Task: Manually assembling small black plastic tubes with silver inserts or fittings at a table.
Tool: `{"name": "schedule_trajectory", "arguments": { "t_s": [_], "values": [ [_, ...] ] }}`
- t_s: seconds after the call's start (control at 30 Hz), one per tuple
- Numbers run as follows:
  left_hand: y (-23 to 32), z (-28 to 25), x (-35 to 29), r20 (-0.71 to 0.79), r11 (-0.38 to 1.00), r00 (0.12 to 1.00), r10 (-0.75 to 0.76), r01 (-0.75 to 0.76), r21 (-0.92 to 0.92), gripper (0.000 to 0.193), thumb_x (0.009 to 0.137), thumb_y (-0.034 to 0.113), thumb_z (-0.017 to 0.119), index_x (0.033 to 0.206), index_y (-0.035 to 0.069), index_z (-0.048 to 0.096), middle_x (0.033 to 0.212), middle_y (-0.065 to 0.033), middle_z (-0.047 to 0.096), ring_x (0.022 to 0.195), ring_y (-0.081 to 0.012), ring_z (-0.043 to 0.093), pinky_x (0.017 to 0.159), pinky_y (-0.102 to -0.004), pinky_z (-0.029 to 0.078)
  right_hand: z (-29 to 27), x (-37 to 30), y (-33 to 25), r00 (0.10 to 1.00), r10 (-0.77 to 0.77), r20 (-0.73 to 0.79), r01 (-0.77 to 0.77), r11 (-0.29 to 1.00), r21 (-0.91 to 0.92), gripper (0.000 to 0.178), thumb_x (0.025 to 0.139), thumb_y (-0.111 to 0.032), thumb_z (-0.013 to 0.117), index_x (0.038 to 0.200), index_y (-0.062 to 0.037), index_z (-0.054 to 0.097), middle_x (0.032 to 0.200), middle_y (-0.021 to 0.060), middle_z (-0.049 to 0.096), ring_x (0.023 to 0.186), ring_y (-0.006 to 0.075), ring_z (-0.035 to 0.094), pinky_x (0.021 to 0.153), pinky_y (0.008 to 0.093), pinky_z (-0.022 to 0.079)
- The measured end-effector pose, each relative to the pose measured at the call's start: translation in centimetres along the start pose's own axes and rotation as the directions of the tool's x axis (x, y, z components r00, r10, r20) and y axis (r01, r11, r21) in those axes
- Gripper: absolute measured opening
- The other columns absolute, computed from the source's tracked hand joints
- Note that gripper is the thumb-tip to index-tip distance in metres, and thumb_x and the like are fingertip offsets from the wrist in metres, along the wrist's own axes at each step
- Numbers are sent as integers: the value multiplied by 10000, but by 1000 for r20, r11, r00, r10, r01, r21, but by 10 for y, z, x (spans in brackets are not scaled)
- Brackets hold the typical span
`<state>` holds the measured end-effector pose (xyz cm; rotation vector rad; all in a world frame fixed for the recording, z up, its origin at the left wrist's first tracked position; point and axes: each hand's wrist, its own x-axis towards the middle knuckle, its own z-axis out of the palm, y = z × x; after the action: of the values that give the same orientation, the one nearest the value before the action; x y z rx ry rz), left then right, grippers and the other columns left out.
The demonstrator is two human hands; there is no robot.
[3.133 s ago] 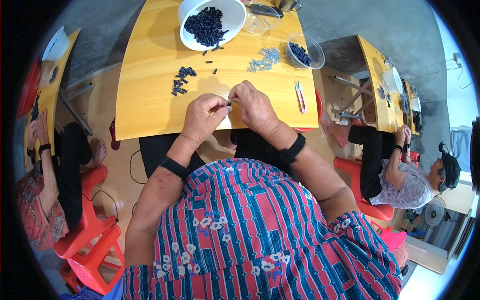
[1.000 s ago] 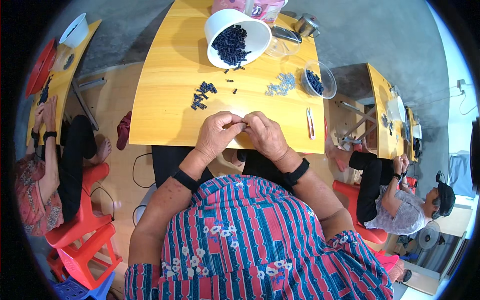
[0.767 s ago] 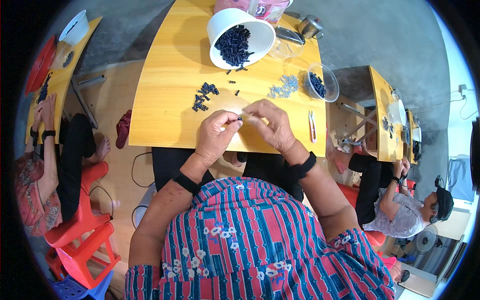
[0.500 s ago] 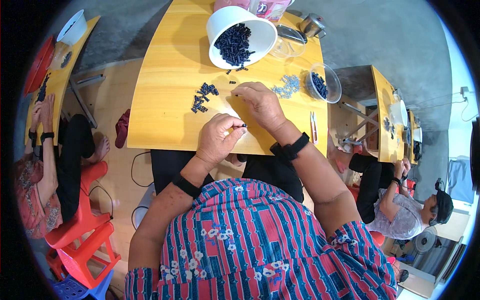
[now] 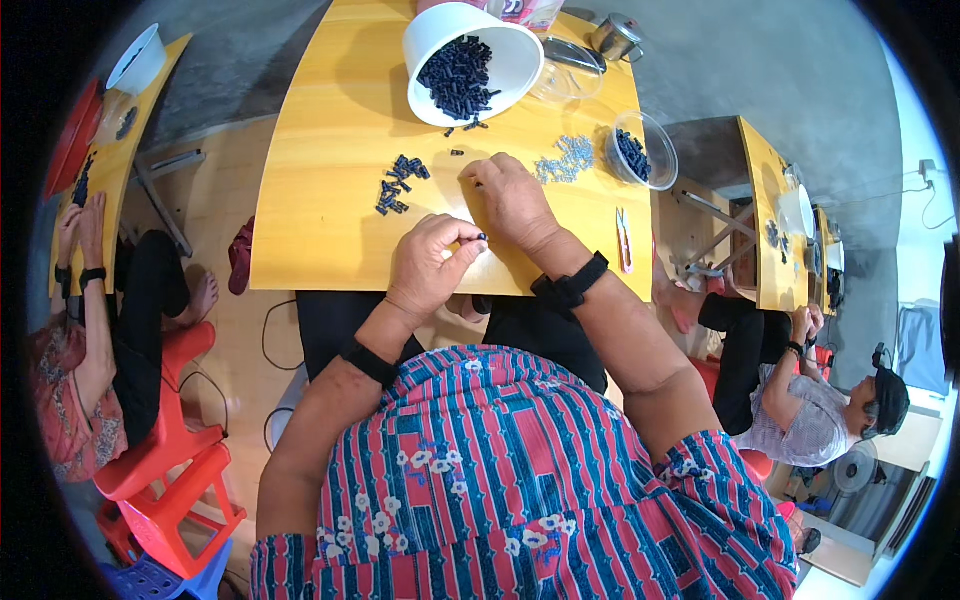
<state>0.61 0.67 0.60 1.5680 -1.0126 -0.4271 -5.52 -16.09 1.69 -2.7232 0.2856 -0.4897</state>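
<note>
Between the thumb and forefinger of my left hand is a small black plastic part, mostly covered by the fingertips. My right hand is just above and to the right, low over the table, its fingers curled together; what they hold, if anything, is hidden. Left of my hands lies a loose cluster of black plastic parts. Small clear pieces are spread to the right of my right hand. A single black part lies beyond my hands, near the tipped white bucket of black parts.
A clear round tub with black parts stands at the table's right edge, above thread snips. Behind are a clear lid-like container and a metal mug. People sit at other tables left and right.
The whole view has shifted slightly, moving the table up and left in the picture. Both hands keep nearly the same pose, the left still pinching the black part.
</note>
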Motion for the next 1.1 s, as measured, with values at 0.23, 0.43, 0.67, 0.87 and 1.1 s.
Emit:
{"name": "schedule_trajectory", "arguments": {
  "t_s": [0.23,0.43,0.67,0.87,1.1],
  "values": [
    [-1,1,1,-1,999,1000,24,-24,49,97,829,81,692,887,14,653,814,-96,641,780,-219,619,722,-311,497,-10,-39,-8,925,379,21,-313,730,607,104,857,-3,617,948,17,665,888,129,643,816,237,632,761,325,516],
    [-5,4,1,24,991,998,61,-63,117,103,817,95,696,881,28,651,804,-90,634,773,-231,611,706,-323,492,-19,-60,-20,809,512,288,-445,215,869,140,932,-50,591,1035,27,646,821,41,635,719,114,612,700,249,519],
    [-4,6,0,17,986,997,77,-78,146,97,786,137,707,837,68,661,784,-80,638,774,-271,598,696,-368,486,-17,-64,-25,799,492,347,-419,42,907,158,945,-51,575,1054,40,645,777,42,629,692,109,604,676,242,526],
    [-1,4,1,30,983,997,70,-74,167,86,788,133,705,830,69,665,780,-73,636,772,-270,593,697,-368,482,-18,-62,-28,790,490,368,-462,82,883,149,941,-47,582,1037,42,652,779,44,628,691,106,598,675,238,526],
    [1,4,1,26,987,997,73,-76,143,79,786,113,708,832,61,669,778,-65,646,784,-262,598,711,-363,490,-14,-63,-27,787,499,362,-463,91,882,128,932,-35,600,1017,38,663,787,36,633,702,91,590,673,227,519]
  ]
}}
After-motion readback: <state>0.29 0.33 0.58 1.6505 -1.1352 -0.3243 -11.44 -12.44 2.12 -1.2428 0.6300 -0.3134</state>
